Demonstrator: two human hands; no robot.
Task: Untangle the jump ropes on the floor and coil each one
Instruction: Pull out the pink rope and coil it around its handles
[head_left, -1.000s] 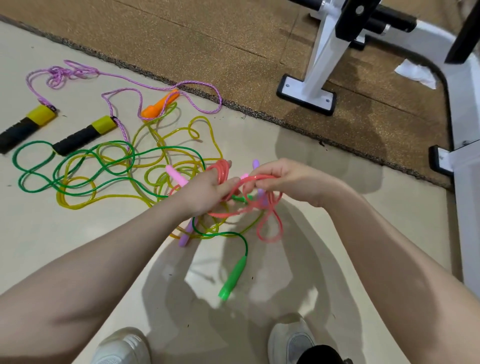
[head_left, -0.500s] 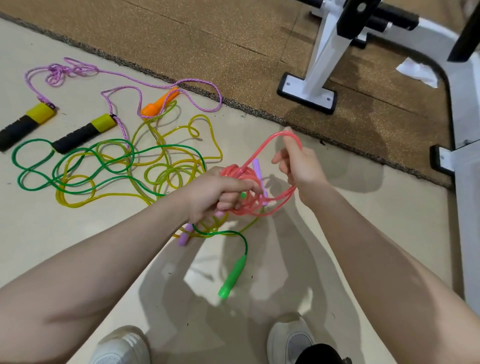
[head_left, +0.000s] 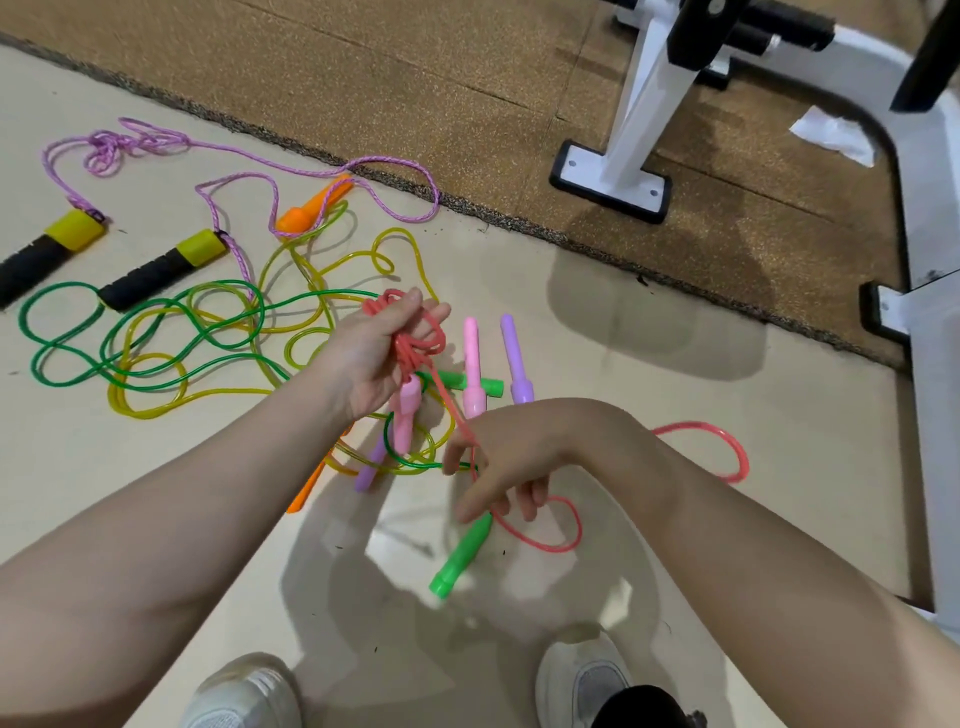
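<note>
At far left two black foam handles with yellow caps (head_left: 156, 267) lie on the pale floor (head_left: 649, 374), long axes slanting up to the right, one cut off by the frame edge; the braided purple rope (head_left: 291, 161) runs from them toward the brown mat (head_left: 415, 78). Beside them the translucent green rope (head_left: 145, 332) and translucent yellow rope (head_left: 311, 270) sprawl in overlapping loops, so it is hard to follow where each runs.

The left hand (head_left: 374, 358) is closed around a bunch of coils of the red-pink plastic rope (head_left: 415, 338), a pink handle (head_left: 405, 415) hanging below the palm. A taut strand slants down-right to the right hand (head_left: 498, 462), pinched between thumb and forefinger, other fingers spread. The rope's slack loops lie on the floor, partly hidden by the right forearm.

A second pink handle (head_left: 471, 374) and a purple handle (head_left: 514, 364) lie pointing away from the person.
</note>
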